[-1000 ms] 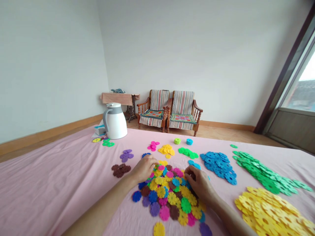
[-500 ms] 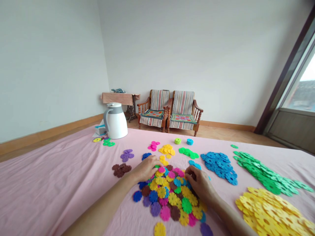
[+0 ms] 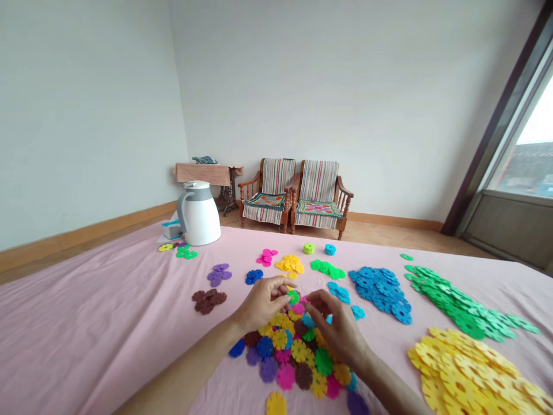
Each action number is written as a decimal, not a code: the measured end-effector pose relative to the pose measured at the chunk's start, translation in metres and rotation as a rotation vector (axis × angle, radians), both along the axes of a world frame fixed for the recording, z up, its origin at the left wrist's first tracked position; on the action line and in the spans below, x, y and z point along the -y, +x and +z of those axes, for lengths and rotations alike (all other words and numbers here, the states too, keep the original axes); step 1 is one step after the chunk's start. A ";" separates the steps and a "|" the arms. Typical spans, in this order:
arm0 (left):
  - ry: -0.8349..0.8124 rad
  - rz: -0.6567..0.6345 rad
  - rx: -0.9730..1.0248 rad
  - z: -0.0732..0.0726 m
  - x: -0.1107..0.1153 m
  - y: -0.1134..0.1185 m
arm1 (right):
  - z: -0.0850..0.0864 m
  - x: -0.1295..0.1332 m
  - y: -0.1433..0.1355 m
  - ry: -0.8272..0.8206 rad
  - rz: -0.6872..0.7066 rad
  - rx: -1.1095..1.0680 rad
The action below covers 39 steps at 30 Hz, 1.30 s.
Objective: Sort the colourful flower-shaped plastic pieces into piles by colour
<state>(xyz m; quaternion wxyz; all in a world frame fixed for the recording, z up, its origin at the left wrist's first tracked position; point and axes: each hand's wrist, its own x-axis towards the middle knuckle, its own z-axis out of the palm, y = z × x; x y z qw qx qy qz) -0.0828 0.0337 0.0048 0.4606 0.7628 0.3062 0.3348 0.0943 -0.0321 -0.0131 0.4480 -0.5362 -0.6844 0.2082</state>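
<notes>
My left hand (image 3: 262, 301) is above the far side of a mixed heap of flower-shaped interlocking discs (image 3: 299, 350), in yellow, pink, blue, brown, green and purple. Its thumb and fingers are closed on a green disc (image 3: 293, 297). Close by on the right, my right hand (image 3: 334, 323) is bent in a pinch, with a pink disc (image 3: 305, 300) at its fingertips. The hands nearly meet over the heap and hide part of it.
Single-colour piles surround the heap: brown (image 3: 209, 301), purple (image 3: 219, 275), dark blue (image 3: 254, 276), yellow (image 3: 289, 263), blue (image 3: 380, 293), green (image 3: 458, 302) and large yellow (image 3: 470, 369). A white jug (image 3: 202, 216) stands back left on the pink cloth (image 3: 108, 323).
My left hand has moved right with the green disc, and my right hand has moved left, so the two are closer together. A pink disc now shows at my right fingertips.
</notes>
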 end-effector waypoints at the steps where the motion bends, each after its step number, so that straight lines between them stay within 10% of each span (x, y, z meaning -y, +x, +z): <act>1: -0.007 -0.011 0.001 0.002 0.006 0.004 | 0.002 0.002 -0.005 -0.022 0.038 -0.038; 18: 0.123 0.215 -0.089 -0.019 -0.020 -0.010 | -0.011 -0.047 0.065 -0.168 -0.413 -0.237; 39: 0.255 0.260 -0.165 -0.021 -0.023 -0.013 | -0.036 -0.042 0.083 0.003 -0.520 0.607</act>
